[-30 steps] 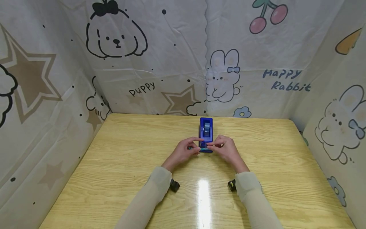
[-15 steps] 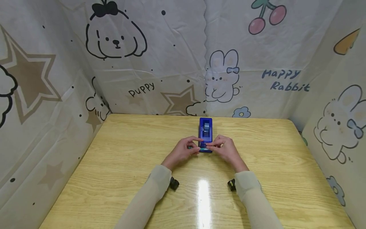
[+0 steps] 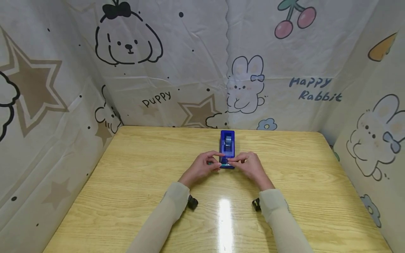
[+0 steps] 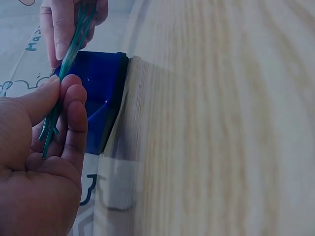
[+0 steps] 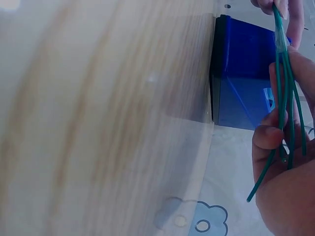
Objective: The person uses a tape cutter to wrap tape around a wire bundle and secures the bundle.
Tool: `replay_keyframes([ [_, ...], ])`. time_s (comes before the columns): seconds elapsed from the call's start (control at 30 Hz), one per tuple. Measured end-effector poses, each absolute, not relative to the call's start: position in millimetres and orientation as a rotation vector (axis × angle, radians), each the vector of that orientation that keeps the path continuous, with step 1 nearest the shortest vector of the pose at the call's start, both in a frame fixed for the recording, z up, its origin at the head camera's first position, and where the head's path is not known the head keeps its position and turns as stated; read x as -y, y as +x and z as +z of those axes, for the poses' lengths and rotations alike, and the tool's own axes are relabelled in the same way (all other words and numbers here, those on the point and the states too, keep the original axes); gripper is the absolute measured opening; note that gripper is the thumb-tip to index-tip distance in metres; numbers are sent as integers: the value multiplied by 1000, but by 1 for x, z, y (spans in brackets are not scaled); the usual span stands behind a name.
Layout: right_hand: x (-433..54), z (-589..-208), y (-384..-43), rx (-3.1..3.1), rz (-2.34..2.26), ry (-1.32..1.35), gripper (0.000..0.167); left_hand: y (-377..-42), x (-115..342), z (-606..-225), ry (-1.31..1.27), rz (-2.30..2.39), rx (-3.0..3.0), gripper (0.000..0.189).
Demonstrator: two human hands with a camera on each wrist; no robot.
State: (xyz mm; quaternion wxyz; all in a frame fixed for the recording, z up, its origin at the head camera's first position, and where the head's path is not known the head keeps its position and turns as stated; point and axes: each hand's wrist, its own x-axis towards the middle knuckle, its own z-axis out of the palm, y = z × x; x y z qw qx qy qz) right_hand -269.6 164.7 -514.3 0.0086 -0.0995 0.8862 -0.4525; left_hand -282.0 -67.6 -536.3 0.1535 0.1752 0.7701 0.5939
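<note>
A bundle of thin green wire-like strands (image 4: 75,45) runs between the two hands, their loose ends splaying past the fingers. Clear tape (image 5: 281,42) wraps its middle. The left hand (image 3: 202,166) pinches one end between thumb and fingertips, while its index finger reaches to the dispenser in the head view. Thumb and fingers of the right hand (image 3: 250,166) pinch the bundle near the tape; other strands (image 5: 289,105) pass across its palm. Directly behind the hands, a blue tape dispenser (image 3: 232,149) stands on the table with a roll of clear tape (image 3: 228,141) in it. Fingers partly hide its front.
The light wooden table (image 3: 152,151) spreads around the hands, with a bright glare patch in front. Printed fabric walls (image 3: 196,52) enclose the back and both sides. A black wrist camera (image 3: 192,203) sits at the left wrist, another camera (image 3: 256,204) at the right.
Both hands stay almost in place on the bundle at the dispenser's front. Only slight shifts of the right fingers and of the head view show.
</note>
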Motion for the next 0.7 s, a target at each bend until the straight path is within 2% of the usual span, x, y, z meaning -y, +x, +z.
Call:
replay_keyframes([
  [0.43,-165,-516,-268,-2683,-1461,-238,14,-284,67,-536,489,1713,-2191,35],
  [0.7,-163,-515,-268,-2651,-1406,-194,9,-284,68,-537,473,1710,-2200,35],
])
